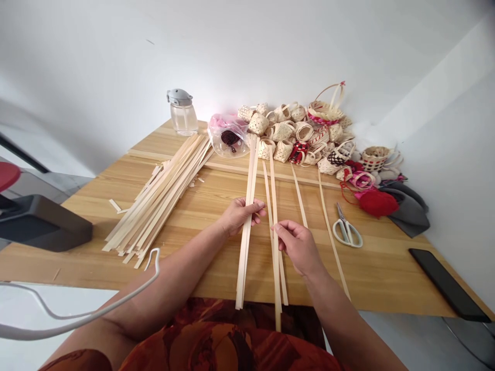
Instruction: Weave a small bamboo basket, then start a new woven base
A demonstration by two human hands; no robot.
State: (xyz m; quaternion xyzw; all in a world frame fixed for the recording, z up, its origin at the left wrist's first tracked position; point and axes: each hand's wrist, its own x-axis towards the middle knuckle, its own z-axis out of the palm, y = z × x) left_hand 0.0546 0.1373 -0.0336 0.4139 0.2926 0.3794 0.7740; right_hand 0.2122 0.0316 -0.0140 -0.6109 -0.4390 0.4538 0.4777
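Observation:
My left hand (243, 215) is closed around a small bundle of pale, flat wooden strips (245, 257), thumb on top. The bundle points lengthwise away from me. To its right, my right hand (297, 243) pinches a single wooden strip (276, 278) between thumb and fingertips. Another strip (267, 193) runs just beside that one, partly behind it. Further right, a loose strip (299, 196) passes behind my right hand, and a thin strip (328, 226) lies on the table near the scissors (347, 231).
A big pile of strips (166, 201) lies to the left. Behind are a lidded bottle (182, 113), a plastic bag (228, 139) and many small woven baskets (284, 131). Red yarn (379, 203) and a phone (448, 283) are at right. A white curved bar (127, 299) crosses the lower left.

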